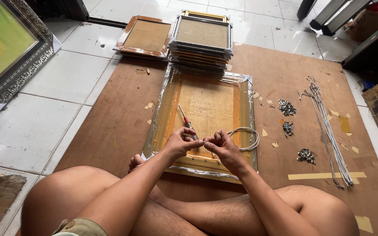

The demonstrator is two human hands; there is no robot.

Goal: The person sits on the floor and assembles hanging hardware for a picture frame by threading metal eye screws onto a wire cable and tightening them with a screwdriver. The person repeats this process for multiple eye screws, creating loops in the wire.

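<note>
Head view: the person sits cross-legged on a brown plywood sheet (123, 109) laid over a white tiled floor (66, 78). Both hands meet over a picture frame (162, 109) that lies face down just in front of the shins, its edges wrapped in silvery tape and its brown backing board up. The left hand (181, 140) is curled, thumb and fingertips pinched together on something small; what it pinches is too small to tell. The right hand (218, 144) is likewise clenched, its fingertips almost touching those of the left, and a loop of white cord (246, 138) runs out from it to the right, resting on the frame's backing. A screwdriver with a red handle (184, 119) lies on the backing, just beyond the left hand, pointing towards the hands.

Beyond the frame stands a stack of frames (202, 39), gold and silver edged, face down, and just left of it one copper-coloured frame (145, 37) lies on the tiles. On the plywood to the right lie three small heaps of metal hangers (287, 107), and farther right a bundle of long white cords (329, 131). At the far left a large ornate silver frame (27, 65) holds a green and yellow picture.
</note>
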